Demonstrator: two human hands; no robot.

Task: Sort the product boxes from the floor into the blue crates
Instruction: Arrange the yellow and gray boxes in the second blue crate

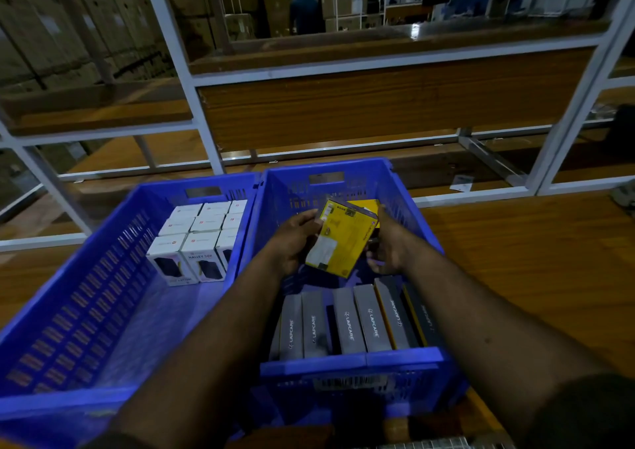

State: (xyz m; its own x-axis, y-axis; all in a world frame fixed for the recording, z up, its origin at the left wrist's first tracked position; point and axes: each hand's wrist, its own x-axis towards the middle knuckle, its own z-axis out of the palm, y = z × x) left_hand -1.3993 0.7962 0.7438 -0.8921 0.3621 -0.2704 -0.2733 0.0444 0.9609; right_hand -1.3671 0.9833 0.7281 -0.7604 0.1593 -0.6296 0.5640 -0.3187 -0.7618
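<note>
Fingers: left hand (292, 239) and right hand (386, 247) both clamped on yellow box (338, 239), tilted above right crate (347, 368).
Right crate: grey Lapcare boxes (357, 318) standing upright.
Left crate (68, 311): white boxes (199, 239) stacked at far end.

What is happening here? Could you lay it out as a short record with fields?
Place: warehouse, wooden floor, white metal racks
Left crate: white boxes packed upright at its far end
Right crate: grey Lapcare boxes standing in a row at its near end
Held item: yellow box, tilted, above the right crate
Left hand: grips the yellow box's left edge
Right hand: holds its right side
Background: another person stands far off
</note>
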